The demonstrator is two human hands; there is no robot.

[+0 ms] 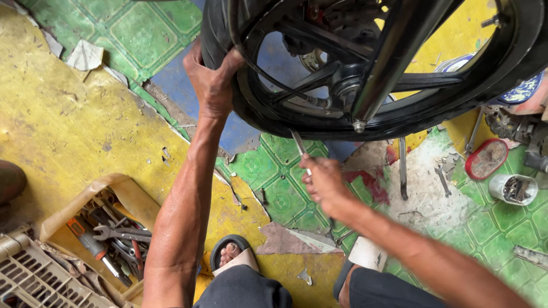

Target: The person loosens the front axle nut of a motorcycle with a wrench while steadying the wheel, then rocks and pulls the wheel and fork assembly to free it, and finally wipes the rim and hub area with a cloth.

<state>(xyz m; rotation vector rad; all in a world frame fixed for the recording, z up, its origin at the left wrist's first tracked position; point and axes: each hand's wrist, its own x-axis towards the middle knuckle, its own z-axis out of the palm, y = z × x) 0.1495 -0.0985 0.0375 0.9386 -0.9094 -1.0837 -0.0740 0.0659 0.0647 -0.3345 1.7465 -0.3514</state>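
Person crouched on a patched floor (pixel 68 131) of yellow, green and blue sheet, sandalled feet at the bottom of the frame.

Left hand (pixel 212 80), upper centre-left: fingers clenched over the tyre (pixel 220 34) of a black motorcycle wheel (pixel 365 68) that fills the top of the frame. The hand grips the wheel's left edge, thumb on the inner rim side.

Right hand (pixel 324 183), centre of frame: fingers closed around a slim metal tool (pixel 299 145), likely a screwdriver or thin lever. Its long axis runs up and slightly left from the fist, tip pointing at the lower rim of the wheel, just below the tyre; whether the tip touches the rim cannot be told. The wheel lies directly above the right hand, which is the nearer hand to the wheel's bottom edge. A fork leg (pixel 394 51) crosses the spokes, ending in a bolt near the lower rim.

Around: open tray of spanners and screwdrivers (pixel 111 234), lower left; a loose spanner (pixel 442 179), a red-rimmed dish (pixel 486 159) and a small white tub (pixel 513 189) of bits at right.
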